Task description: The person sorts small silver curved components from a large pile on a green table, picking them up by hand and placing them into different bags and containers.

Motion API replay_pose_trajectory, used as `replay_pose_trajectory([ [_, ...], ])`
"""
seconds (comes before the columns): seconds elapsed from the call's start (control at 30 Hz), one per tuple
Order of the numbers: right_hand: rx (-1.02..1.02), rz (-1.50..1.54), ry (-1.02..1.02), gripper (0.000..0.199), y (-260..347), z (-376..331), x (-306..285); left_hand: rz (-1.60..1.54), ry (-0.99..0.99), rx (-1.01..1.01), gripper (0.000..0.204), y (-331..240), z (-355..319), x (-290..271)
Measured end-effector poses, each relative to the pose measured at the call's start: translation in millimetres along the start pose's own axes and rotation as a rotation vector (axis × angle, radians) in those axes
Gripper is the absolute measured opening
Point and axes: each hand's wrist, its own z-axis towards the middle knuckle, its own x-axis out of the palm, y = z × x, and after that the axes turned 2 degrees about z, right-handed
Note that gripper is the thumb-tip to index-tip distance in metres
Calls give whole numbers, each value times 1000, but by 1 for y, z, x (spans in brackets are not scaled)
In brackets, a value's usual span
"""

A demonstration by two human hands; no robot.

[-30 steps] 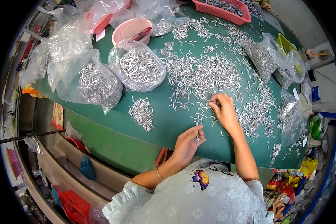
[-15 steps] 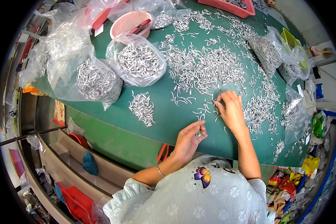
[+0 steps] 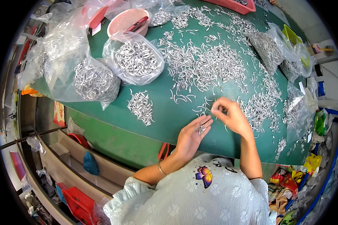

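My left hand [image 3: 188, 139] is turned palm up near the table's front edge, fingers partly stretched. A few small silver curved metal pieces [image 3: 201, 129] rest against its fingers. Just right of its fingertips, my right hand [image 3: 233, 117] is raised over the table with thumb and forefinger pinched together; what they hold, if anything, is too small to make out. Beyond both hands spreads a broad heap of the same silver curved pieces [image 3: 221, 65]. A smaller separate pile [image 3: 141, 108] lies to the left.
An open clear bag [image 3: 162, 66] of silver pieces stands at left, beside a larger filled bag [image 3: 97, 80]. Behind are a pink basket [image 3: 118, 20] with a red object [image 3: 138, 23] and a red tray [image 3: 238, 6]. More filled bags [image 3: 266, 50] line the right side of the green table [image 3: 172, 125].
My right hand has drawn back from the heap toward my left hand. The left hand has opened its fingers more, showing the pieces in it.
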Motion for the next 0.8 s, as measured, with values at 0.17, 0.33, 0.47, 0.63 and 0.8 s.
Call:
replay_pose_trajectory([
  [0.17, -327, -171, -96, 10, -10, 31, 12, -115, 220, -29, 37, 14, 11, -44],
  [0.33, -462, -643, -441, 13, -15, 78, 63, -58, 172, -63, 36, 8, 2, -31],
  [0.47, -421, -486, -373, 11, -11, 52, 44, -71, 67, 68, 43, -6, -3, -9],
  [0.63, -342, -61, -18, 9, 6, 18, 22, -245, 108, 64, 44, -14, 4, -8],
  [0.8, -496, -284, -344, 22, 0, 50, 35, -820, 686, -159, 44, 9, 23, -47],
])
